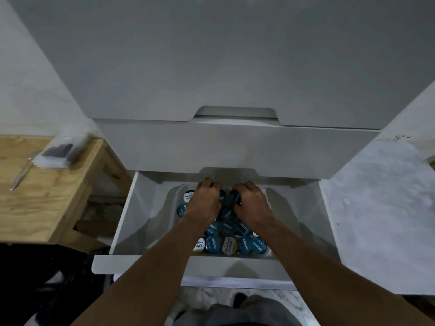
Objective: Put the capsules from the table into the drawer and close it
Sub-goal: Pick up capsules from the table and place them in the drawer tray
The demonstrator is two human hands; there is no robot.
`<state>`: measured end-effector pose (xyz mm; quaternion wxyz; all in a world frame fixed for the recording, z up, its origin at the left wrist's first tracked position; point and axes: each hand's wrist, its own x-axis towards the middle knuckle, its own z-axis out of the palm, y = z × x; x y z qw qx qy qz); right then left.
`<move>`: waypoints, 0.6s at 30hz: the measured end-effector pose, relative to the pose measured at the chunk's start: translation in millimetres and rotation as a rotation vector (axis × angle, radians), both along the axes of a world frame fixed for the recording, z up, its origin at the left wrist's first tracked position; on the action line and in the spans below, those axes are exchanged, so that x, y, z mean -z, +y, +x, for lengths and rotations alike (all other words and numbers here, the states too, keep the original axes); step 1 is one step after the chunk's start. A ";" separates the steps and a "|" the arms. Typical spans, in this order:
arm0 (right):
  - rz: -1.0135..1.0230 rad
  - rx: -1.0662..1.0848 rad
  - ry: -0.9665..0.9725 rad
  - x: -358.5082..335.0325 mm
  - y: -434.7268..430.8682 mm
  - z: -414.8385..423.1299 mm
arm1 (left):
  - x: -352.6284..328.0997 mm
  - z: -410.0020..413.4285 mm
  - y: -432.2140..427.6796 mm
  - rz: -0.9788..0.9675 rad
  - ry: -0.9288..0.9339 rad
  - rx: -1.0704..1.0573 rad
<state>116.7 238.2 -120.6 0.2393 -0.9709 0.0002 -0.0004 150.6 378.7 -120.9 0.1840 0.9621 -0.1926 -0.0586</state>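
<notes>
Both hands are down in the open drawer (pixel 122 222), left hand (pixel 204 200) and right hand (pixel 253 203) each curled in a closed grip on capsules (pixel 231 241) near its back edge, so shutting it early could pinch fingers.

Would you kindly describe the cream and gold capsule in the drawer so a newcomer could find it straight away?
Start at the white cabinet and its open drawer, which holds a heap of capsules. Look along the heap's nearest row, against the drawer front, between the two forearms. The cream and gold capsule sits mid-row; those touching it on either side have blue lids.
</notes>
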 end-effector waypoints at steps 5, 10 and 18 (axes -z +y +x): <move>-0.003 -0.012 -0.006 2.1 -2.3 0.9 | 0.6 -0.3 2.8 -0.014 0.000 0.007; -0.006 -0.030 -0.023 5.2 -3.8 0.5 | 2.1 -0.7 7.6 -0.022 0.014 0.001; -0.039 -0.043 -0.005 7.8 -5.9 3.3 | 1.9 0.7 7.5 0.031 0.008 0.021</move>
